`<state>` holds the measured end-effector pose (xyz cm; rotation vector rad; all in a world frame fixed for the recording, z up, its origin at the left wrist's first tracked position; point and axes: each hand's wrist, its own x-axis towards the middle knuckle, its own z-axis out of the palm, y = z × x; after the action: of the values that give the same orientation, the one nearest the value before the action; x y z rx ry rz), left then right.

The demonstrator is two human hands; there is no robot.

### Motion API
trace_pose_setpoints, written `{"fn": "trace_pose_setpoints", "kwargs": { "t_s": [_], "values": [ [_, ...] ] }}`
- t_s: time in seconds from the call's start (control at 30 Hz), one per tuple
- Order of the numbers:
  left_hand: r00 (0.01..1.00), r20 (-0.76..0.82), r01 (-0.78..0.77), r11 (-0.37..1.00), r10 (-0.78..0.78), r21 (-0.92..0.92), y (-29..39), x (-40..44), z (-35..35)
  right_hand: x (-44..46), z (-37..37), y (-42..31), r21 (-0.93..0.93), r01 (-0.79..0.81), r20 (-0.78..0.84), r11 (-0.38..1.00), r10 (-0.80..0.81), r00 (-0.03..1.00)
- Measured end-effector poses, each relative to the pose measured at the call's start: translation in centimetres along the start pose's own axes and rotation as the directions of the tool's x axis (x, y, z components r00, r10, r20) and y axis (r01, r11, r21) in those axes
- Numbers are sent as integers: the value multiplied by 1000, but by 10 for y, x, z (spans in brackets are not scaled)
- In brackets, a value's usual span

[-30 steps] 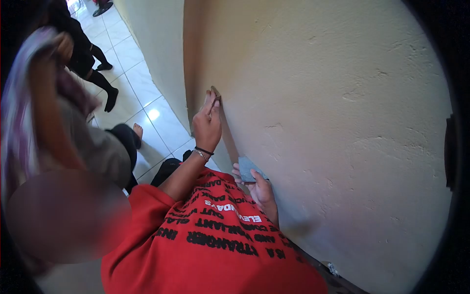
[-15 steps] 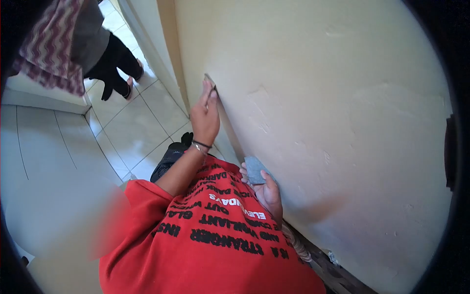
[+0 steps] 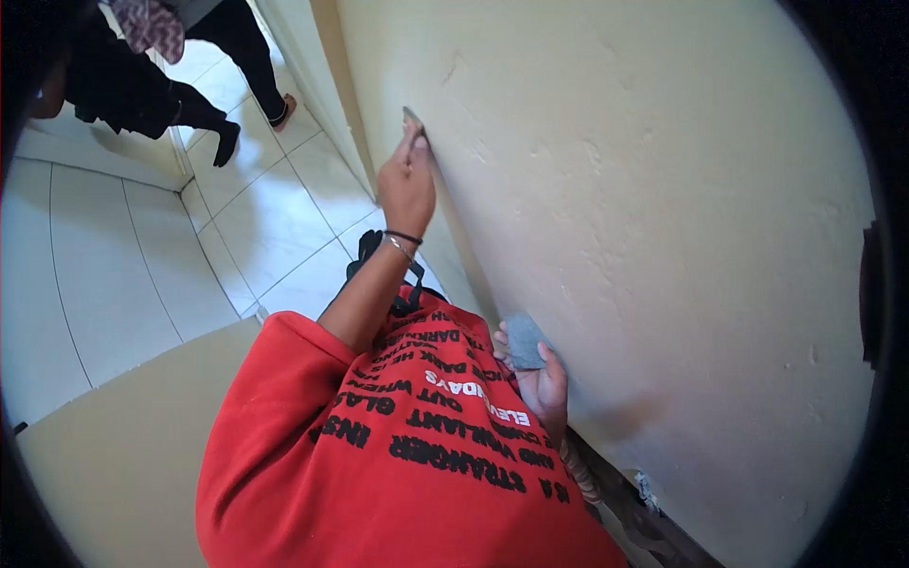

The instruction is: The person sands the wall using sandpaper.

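My left hand (image 3: 408, 191), with a black band and a bracelet at the wrist, reaches up along the cream wall (image 3: 615, 237). Its fingers are closed on a thin, flat piece with a grey edge (image 3: 414, 117), which meets the wall and is seen almost edge-on. Lower down, close to my chest, my right hand (image 3: 544, 383) grips a flat grey square (image 3: 527, 343) between thumb and fingers. What the square is made of I cannot tell for sure; it lies close to the wall. Shallow scrapes and raised marks show on the wall's surface.
A door frame edge (image 3: 338, 71) borders the wall on the left. Beyond it, on the white tiled floor (image 3: 275, 222), stand people in dark clothing (image 3: 118, 76). A dark object (image 3: 869, 293) sits at the far right edge. A brown strip (image 3: 653, 530) runs along the wall's bottom.
My left hand has moved slightly up in the view with its thin piece. The grey square appears a little lower and farther right. The people beyond the doorway have shifted; the camera view has turned slightly.
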<state>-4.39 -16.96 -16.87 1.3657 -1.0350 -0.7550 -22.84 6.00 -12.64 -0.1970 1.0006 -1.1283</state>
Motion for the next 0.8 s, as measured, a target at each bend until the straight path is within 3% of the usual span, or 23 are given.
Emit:
{"fn": "trace_pose_setpoints", "kwargs": {
  "t_s": [0.03,0.1,0.17,0.23,0.27,0.3,0.37,0.47,0.67,0.8],
  "values": [
    [1000,-6,2,1000,-2,5,3,-8,-3,-1,-2,1,20,27,-5,999,-27,1000],
    [942,197,216,941,-270,259,9,-38,-12,2,-13,8,49,44,-16,998,-43,999],
    [950,205,201,963,-237,181,15,-40,-20,-7,-11,4,107,13,-84,994,-4,996],
    [898,230,346,925,-376,159,25,-23,-30,-8,-24,5,195,-59,-134,979,86,987],
    [967,146,213,977,-208,-19,16,-14,-31,-8,-31,8,281,-111,-161,953,161,974],
    [941,177,301,953,-289,-45,15,-2,-41,-9,-47,16,287,-116,-159,951,167,973],
    [937,165,332,934,-309,-132,38,5,-61,-19,-77,33,385,-75,-329,920,213,920],
    [943,129,321,940,-307,-111,35,13,-88,-26,-94,41,406,-44,-404,913,222,887],
    [789,255,600,790,-558,-126,21,13,-95,28,-33,32,94,-84,-134,992,96,986],
    [720,309,688,697,-621,-201,11,20,-101,27,-5,27,68,-14,-125,998,22,992]
  ]
}}
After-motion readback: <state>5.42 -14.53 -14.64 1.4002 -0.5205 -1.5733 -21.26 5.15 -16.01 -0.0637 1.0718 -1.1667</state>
